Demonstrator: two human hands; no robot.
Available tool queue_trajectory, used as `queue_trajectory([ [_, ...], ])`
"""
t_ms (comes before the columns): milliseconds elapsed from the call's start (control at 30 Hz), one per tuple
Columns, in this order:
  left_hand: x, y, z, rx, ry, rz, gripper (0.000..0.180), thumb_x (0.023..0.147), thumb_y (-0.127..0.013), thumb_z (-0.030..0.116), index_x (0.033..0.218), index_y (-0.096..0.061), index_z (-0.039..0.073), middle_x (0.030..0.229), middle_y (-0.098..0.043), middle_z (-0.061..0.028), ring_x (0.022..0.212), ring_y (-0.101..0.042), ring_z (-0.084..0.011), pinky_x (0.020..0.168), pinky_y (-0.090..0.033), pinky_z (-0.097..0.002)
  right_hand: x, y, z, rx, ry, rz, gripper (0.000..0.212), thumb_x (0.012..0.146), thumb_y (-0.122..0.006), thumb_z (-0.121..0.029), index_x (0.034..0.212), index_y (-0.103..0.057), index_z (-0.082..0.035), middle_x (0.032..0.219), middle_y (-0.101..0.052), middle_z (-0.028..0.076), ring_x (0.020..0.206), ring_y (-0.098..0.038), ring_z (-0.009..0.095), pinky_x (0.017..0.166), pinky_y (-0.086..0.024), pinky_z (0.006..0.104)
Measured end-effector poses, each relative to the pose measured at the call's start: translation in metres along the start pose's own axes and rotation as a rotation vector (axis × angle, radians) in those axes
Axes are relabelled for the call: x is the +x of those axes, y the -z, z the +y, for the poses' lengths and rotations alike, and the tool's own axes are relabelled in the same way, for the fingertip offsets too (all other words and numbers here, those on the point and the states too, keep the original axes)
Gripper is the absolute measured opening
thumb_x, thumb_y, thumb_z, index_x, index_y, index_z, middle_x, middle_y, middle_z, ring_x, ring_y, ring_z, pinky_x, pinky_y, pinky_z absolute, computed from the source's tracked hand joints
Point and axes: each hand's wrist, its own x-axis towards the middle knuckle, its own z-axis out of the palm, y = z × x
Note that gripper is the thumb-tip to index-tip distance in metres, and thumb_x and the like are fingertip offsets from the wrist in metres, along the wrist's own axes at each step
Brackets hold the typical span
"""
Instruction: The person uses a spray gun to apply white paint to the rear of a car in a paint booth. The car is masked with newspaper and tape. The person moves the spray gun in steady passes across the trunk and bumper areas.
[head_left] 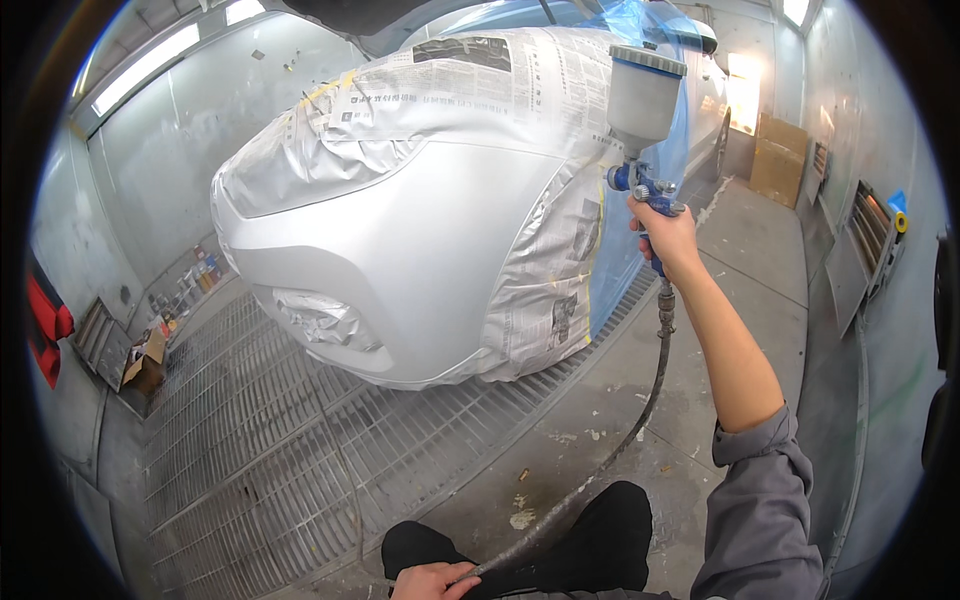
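Observation:
My right hand (668,232) is wrapped round the handle of a blue spray gun (640,187), which points left toward the car. On top of the gun sits a whitish paint cup (641,100) with a grey lid. From the handle's base an air hose (655,385) curves down to my lap, where my left hand (430,582) grips it at the lower edge. Ahead stands a silver-grey car bumper (420,240), apart from the gun. Newspaper masking (545,275) covers the fender beside it, and more wrinkled masking lies over the headlight area and the lower opening.
A floor grate (270,430) runs under and left of the car. Blue plastic film (622,240) hangs along the car's side. At the back right stands a cardboard box (778,160). Several cans (185,298) and an open carton (147,360) line the left wall.

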Motion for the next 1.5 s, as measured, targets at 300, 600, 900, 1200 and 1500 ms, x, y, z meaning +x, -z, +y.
queue_trajectory([
  [300, -0.011, 0.004, -0.013, 0.045, 0.006, -0.002, 0.018, 0.096, -0.070, 0.027, 0.100, -0.076, 0.010, 0.096, -0.074, -0.0167, 0.086, -0.070, -0.0401, 0.074, -0.056, -0.0471, -0.072, -0.035, 0.009, -0.125, 0.007, -0.023, 0.031, 0.093, -0.078, -0.028, 0.079, -0.066, -0.003, 0.069, -0.063, 0.002, 0.049, -0.055, 0.010, 0.044, -0.043, 0.0285],
  [600, -0.047, 0.018, -0.047, 0.073, -0.008, 0.006, 0.022, 0.097, -0.068, 0.033, 0.096, -0.076, 0.012, 0.093, -0.075, -0.0135, 0.084, -0.071, -0.0386, 0.072, -0.057, -0.0480, -0.167, -0.116, -0.021, -0.063, 0.082, -0.220, 0.029, 0.093, -0.080, -0.022, 0.083, -0.072, 0.003, 0.063, -0.061, 0.000, 0.054, -0.055, 0.008, 0.050, -0.043, 0.0292],
  [900, -0.077, 0.033, -0.068, 0.058, 0.004, 0.037, 0.023, 0.098, -0.069, 0.033, 0.099, -0.077, 0.011, 0.092, -0.075, -0.0147, 0.081, -0.071, -0.0393, 0.069, -0.056, -0.0473, -0.227, -0.196, -0.036, 0.064, 0.177, -0.426, 0.019, 0.095, -0.079, -0.018, 0.103, -0.075, -0.001, 0.065, -0.054, -0.004, 0.065, -0.046, 0.004, 0.056, -0.037, 0.0277],
  [1200, -0.083, 0.030, -0.074, 0.021, 0.010, 0.035, 0.021, 0.098, -0.070, 0.030, 0.098, -0.077, 0.011, 0.091, -0.075, -0.0144, 0.080, -0.071, -0.0389, 0.068, -0.055, -0.0467, -0.225, -0.182, 0.006, 0.044, -0.039, -0.434, 0.028, 0.093, -0.080, -0.024, 0.079, -0.071, -0.002, 0.061, -0.062, 0.000, 0.051, -0.055, 0.007, 0.049, -0.043, 0.0257],
  [1500, -0.052, 0.021, -0.057, 0.048, 0.044, 0.020, 0.023, 0.098, -0.069, 0.032, 0.098, -0.074, 0.010, 0.093, -0.074, -0.0159, 0.084, -0.070, -0.0400, 0.070, -0.055, -0.0485, -0.154, -0.106, 0.062, 0.012, 0.017, -0.073, 0.025, 0.095, -0.077, -0.022, 0.085, -0.071, -0.001, 0.070, -0.066, 0.002, 0.048, -0.055, 0.009, 0.044, -0.042, 0.0270],
])
